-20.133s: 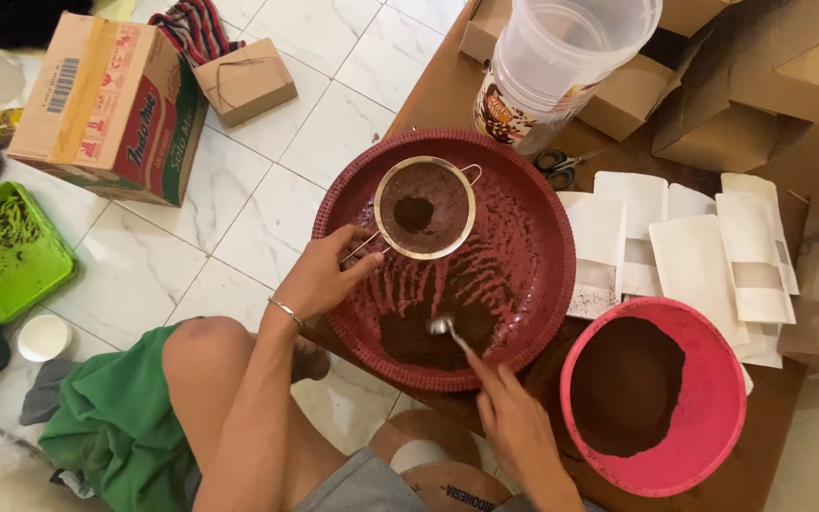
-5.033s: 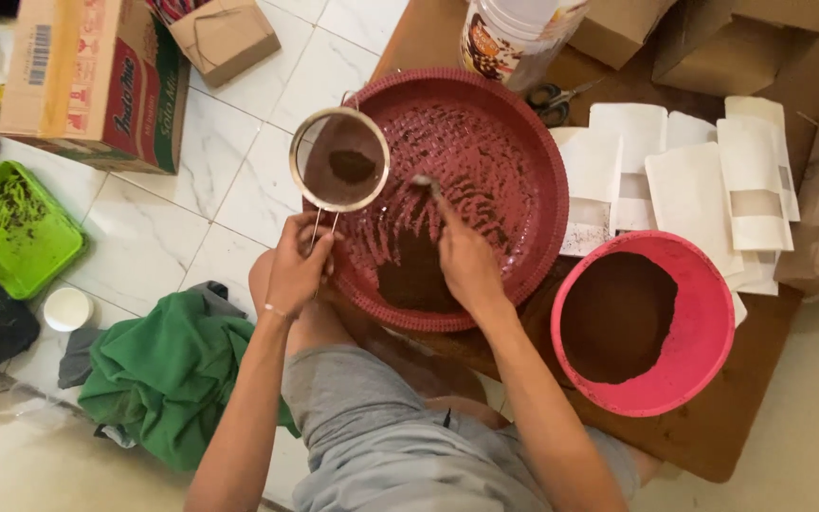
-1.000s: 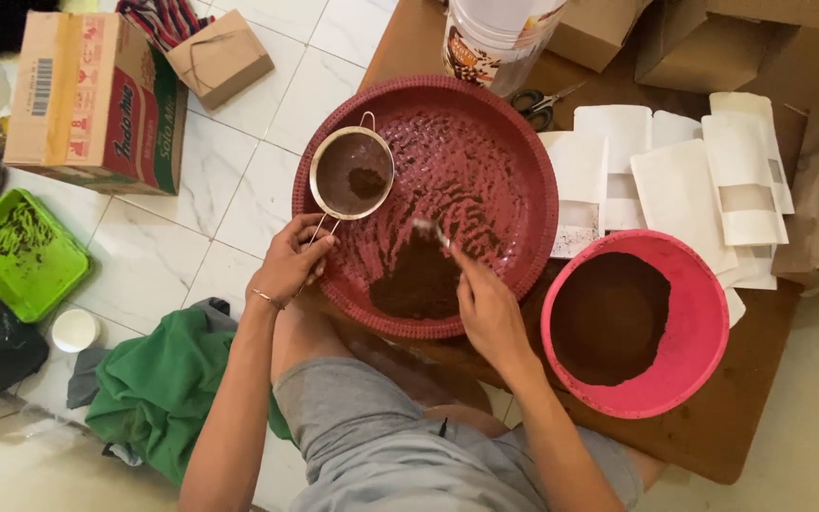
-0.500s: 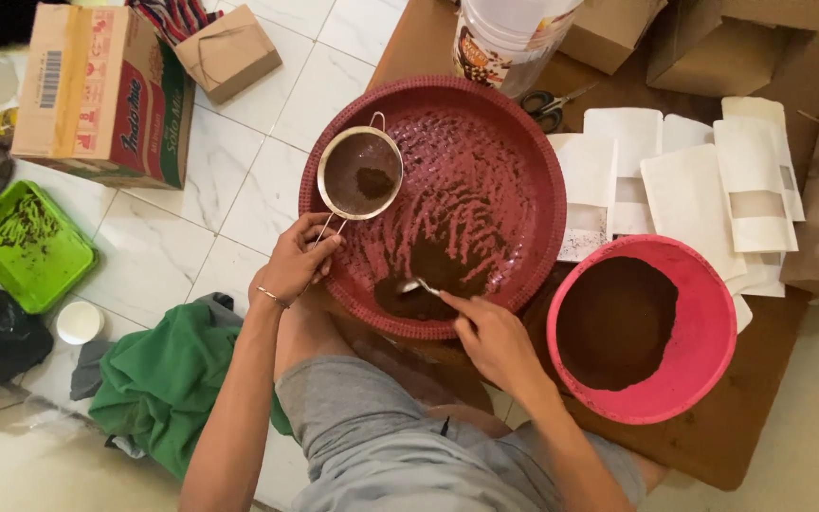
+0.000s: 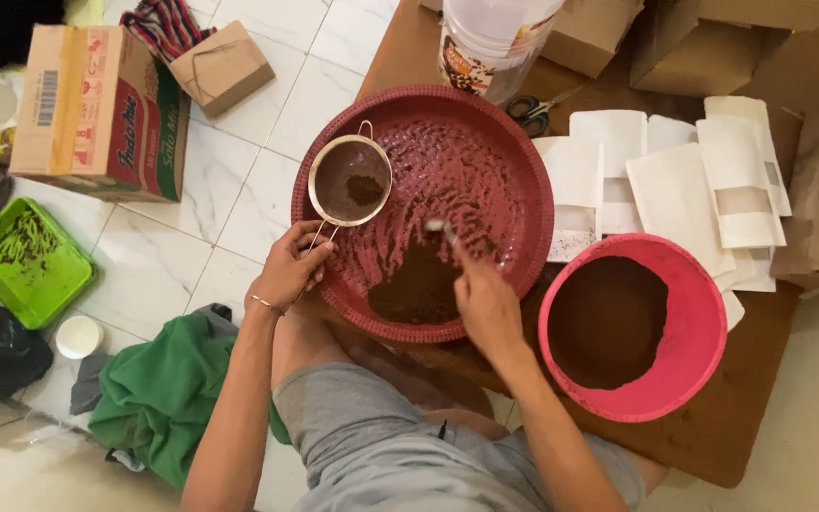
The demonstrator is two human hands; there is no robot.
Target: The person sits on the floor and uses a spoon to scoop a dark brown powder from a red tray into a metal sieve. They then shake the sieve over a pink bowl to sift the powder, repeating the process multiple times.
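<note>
Marble floor tiles [image 5: 239,204], brown board [image 5: 732,427]; left hand [image 5: 288,270] gripping sieve [image 5: 350,180], right hand [image 5: 485,301] gripping spoon [image 5: 440,228]

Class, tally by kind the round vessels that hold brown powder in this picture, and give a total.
Woven red tray: 1
Pink bowl: 1
Metal sieve: 1
Total: 3

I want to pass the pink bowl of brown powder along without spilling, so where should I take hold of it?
Take the pink bowl by its rim with two hands, on opposite sides, coming from above. It stands upright and open, with powder banked toward its left, so keep it level. The right side is clearest; the right hand with the spoon and the red tray crowd its left.
</note>
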